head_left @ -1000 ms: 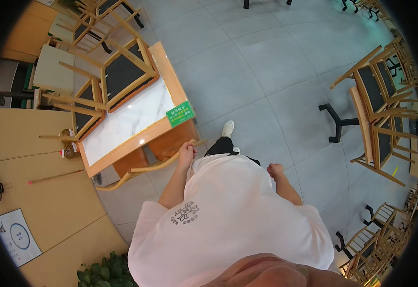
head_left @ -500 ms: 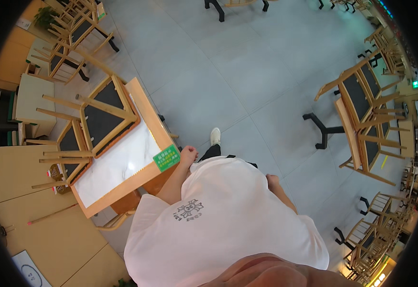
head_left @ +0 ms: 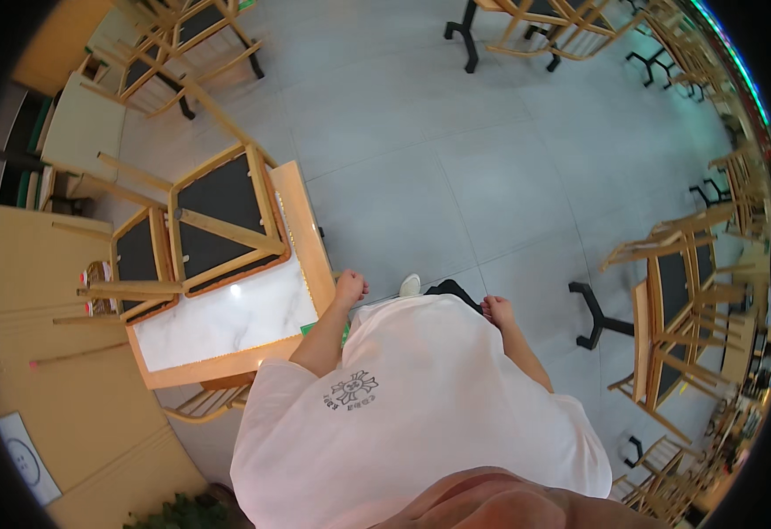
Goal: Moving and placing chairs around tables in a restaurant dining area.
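Note:
My left hand [head_left: 351,287] hangs in front of my white T-shirt, its fingers curled with nothing seen in them. It is nearest to the right edge of a wooden table [head_left: 306,238] with a white marble-look top. A green sign [head_left: 309,329] at that table's near corner is mostly hidden behind my left forearm. On the tabletop rest two upturned chairs [head_left: 227,216] with dark seats, legs pointing outward. My right hand [head_left: 497,310] is beside my dark trousers, fingers curled in, and no object shows in it.
Grey tiled floor [head_left: 403,194] stretches ahead. To the right stands a table [head_left: 640,344] on a black foot with chairs stacked on it. Another chair-topped table [head_left: 491,5] is at the far side. A tan partition [head_left: 77,291] runs along the left; a plant [head_left: 182,511] sits behind.
I have moved and turned slightly, so tables and chairs have shifted in view. My right hand has swung forward and shows more. My left forearm now covers much of the green sign.

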Demonstrator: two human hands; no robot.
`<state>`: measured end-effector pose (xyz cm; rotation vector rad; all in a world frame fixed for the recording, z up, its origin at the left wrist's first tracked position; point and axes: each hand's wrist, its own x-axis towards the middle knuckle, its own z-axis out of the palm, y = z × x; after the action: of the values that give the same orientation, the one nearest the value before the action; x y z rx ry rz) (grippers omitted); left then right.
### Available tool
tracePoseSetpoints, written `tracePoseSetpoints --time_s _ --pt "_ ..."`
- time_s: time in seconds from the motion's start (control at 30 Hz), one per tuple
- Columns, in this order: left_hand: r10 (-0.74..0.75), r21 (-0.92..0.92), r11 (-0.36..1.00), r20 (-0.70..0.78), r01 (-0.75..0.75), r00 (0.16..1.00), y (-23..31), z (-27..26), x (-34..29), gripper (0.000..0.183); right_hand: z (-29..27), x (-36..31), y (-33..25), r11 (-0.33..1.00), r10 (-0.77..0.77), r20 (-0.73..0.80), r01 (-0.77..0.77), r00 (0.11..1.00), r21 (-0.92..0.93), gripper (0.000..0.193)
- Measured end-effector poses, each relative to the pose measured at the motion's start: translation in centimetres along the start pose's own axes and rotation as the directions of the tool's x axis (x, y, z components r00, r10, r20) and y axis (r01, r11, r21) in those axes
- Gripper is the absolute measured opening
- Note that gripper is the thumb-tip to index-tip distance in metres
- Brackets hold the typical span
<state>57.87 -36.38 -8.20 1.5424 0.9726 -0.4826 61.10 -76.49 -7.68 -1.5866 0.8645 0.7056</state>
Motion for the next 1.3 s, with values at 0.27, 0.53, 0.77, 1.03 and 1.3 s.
tracePoseSetpoints --time_s 0.27,0.53,0.77,1.03,1.3 --pt "0.008 -0.039 0.999 -0.166 -0.015 0.986 -1.9 -1.3 -0.3 0.018 2.0 7.5 -5.7 0.665 -0.107 0.125 0.164 0.986 -0.728 0.030" --pt "0.036 0.029 0.999 -0.311 -0.028 0.950 -2.0 -0.6 4.4 0.036 4.2 17.8 -13.2 0.459 -0.180 0.278 0.330 0.944 -0.825 0.041" --pt "0.067 0.282 0.959 -0.251 0.007 0.966 1.4 -1.4 10.0 0.030 13.8 22.2 -30.3 0.815 0.013 0.291 0.158 0.957 -0.557 0.023" --pt "-0.321 -0.618 0.780 -0.263 0.097 0.910 16.3 -4.2 11.7 0.027 21.0 27.1 -43.7 0.802 -0.065 0.349 0.257 0.935 -0.539 0.019" --pt "0.081 0.494 0.860 -0.382 0.130 0.920 12.6 -4.2 15.6 0.033 23.4 29.9 -43.4 0.748 0.095 0.298 0.129 0.950 -0.650 0.021"
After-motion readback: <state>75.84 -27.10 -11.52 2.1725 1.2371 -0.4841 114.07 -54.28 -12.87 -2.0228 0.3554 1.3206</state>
